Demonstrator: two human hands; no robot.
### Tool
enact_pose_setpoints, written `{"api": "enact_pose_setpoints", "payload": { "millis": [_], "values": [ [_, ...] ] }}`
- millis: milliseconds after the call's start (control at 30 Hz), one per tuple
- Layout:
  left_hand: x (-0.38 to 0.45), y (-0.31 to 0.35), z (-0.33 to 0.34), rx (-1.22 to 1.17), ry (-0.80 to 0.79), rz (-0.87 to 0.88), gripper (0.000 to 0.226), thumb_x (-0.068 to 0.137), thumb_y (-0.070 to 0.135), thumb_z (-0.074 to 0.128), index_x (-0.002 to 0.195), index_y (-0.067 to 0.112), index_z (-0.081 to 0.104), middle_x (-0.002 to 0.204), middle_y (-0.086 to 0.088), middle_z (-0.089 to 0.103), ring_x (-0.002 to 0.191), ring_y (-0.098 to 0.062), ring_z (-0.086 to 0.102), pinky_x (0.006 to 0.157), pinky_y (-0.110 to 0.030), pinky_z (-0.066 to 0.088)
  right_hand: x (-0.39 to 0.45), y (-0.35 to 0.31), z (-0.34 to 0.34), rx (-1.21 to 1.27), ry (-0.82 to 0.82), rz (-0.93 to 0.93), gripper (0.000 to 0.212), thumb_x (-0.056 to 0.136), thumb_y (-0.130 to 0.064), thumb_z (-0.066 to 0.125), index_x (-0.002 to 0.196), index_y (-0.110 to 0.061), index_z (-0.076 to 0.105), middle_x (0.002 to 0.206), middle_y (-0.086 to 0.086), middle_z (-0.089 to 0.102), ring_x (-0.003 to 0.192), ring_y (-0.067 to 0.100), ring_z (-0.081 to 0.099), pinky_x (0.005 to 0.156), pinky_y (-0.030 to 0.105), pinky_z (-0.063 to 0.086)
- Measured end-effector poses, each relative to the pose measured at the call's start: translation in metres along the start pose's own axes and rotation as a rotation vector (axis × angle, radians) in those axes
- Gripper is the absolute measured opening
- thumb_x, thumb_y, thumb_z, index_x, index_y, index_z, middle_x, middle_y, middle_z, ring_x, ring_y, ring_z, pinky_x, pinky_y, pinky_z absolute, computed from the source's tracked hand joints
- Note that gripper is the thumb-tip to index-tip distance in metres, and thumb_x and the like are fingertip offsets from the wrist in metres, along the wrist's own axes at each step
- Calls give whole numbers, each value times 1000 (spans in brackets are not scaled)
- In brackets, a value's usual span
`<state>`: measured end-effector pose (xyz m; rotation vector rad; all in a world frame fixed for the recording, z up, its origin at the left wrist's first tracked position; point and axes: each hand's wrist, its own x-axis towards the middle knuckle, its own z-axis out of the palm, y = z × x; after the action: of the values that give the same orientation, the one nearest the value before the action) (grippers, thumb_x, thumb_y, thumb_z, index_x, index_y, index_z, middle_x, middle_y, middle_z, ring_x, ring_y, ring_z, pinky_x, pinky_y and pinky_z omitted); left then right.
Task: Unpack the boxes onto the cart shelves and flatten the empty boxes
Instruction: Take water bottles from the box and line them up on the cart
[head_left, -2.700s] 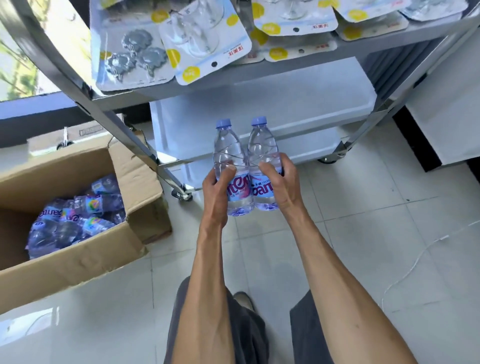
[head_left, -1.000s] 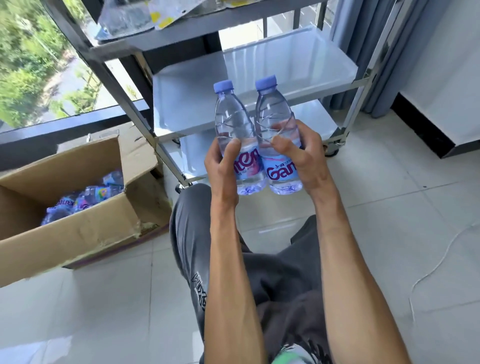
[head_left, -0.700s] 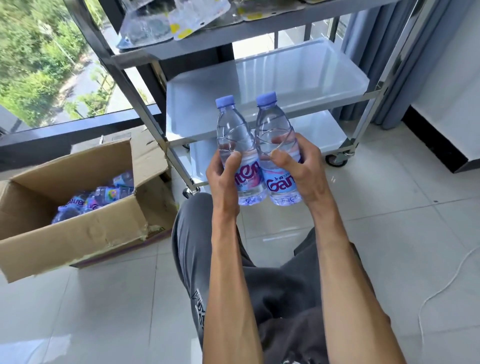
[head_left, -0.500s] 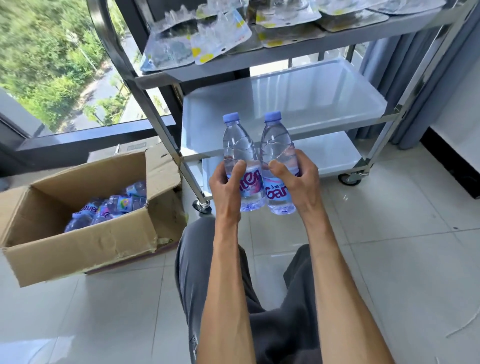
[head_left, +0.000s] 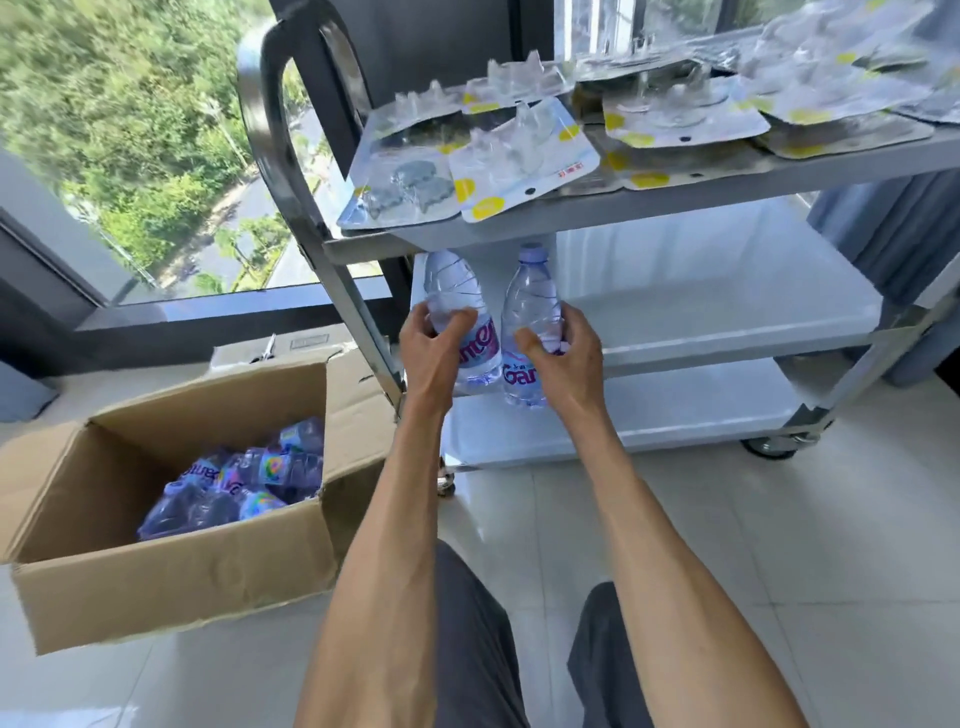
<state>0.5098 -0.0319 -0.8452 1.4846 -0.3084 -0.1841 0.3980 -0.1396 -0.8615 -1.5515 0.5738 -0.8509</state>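
You are holding two water bottles upright in front of the cart's middle shelf (head_left: 727, 312); your left hand (head_left: 434, 353) is wrapping its fingers and thumb round the left bottle (head_left: 457, 306), whose cap is hiding behind the edge of the top shelf (head_left: 675, 202); your right hand (head_left: 563, 358) is gripping the right bottle (head_left: 530, 301) (its pale blue cap is showing just under that same edge); the two bottles are standing side by side, near each other, with a narrow gap between them, and their bases are hanging in front of the bottom shelf (head_left: 649, 421); the cardboard box (head_left: 171, 582) is sitting open on the tiled floor (head_left: 805, 545) to your near left, just beside the cart's leg, with more wrapped bottles (head_left: 244, 483) lying inside it; blister packs (head_left: 519, 166) are covering the top shelf, some overhanging its near edge; beyond the cart handle (head_left: 275, 104), at the far left, the window is showing green trees.
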Motion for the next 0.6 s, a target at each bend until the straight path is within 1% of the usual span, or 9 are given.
{"api": "enact_pose_setpoints", "payload": {
  "millis": [100,167,200,267,333,433,500,533,600],
  "values": [
    [26,-3,0,-4,22,-4,41,71,21,76,109,12,63,101,-10,72,88,-20,72,73,-29,59,21,0,20,-1,-14,-87,39,84,-17,72,121,-15,60,108,-5,69,96,6,67,80,20,52],
    [40,-7,3,-10,31,-13,48,68,21,76,113,11,60,105,-10,70,92,-22,71,77,-32,60,35,3,33,-9,-22,-133,44,85,-15,71,127,-13,57,114,-4,67,103,5,64,86,20,51],
    [45,-8,6,-8,34,-16,52,67,20,76,115,9,59,106,-11,70,93,-23,70,78,-33,59,41,5,39,-24,-20,-139,46,86,-14,72,129,-11,56,119,-2,66,108,7,63,89,21,50],
    [52,-10,9,16,40,-27,59,63,19,75,117,6,56,106,-12,68,92,-22,69,77,-32,58,51,11,49,-61,-1,-106,55,87,-13,73,136,-6,51,130,8,60,121,18,57,100,31,47],
    [59,-15,10,31,36,-34,61,62,19,75,117,7,55,105,-10,68,92,-21,69,77,-30,58,57,19,54,-84,28,-94,61,87,-14,73,141,-3,46,137,13,54,128,23,52,107,34,41],
    [67,-24,8,55,4,-5,58,64,19,74,118,11,55,107,-7,68,96,-21,69,84,-33,58,68,31,55,-88,2,-147,62,89,-16,71,143,-4,43,140,12,53,130,22,51,108,36,41],
    [71,-32,7,33,-10,28,56,65,18,72,118,14,55,108,-7,68,98,-21,68,86,-36,58,76,37,56,-83,-32,-157,61,91,-19,69,145,-9,41,143,7,52,131,19,51,107,37,42],
    [74,-37,9,16,-11,50,55,66,18,70,119,15,55,109,-7,68,99,-21,68,85,-36,58,81,41,56,-80,-44,-160,62,92,-21,68,147,-12,40,144,4,52,131,17,50,107,35,43],
    [78,-46,13,3,7,100,53,67,19,65,119,15,55,104,-1,69,95,-12,68,79,-28,56,84,50,57,-59,-68,-156,64,92,-25,68,148,-18,38,142,-2,53,128,13,53,105,29,45]
  ]
}}
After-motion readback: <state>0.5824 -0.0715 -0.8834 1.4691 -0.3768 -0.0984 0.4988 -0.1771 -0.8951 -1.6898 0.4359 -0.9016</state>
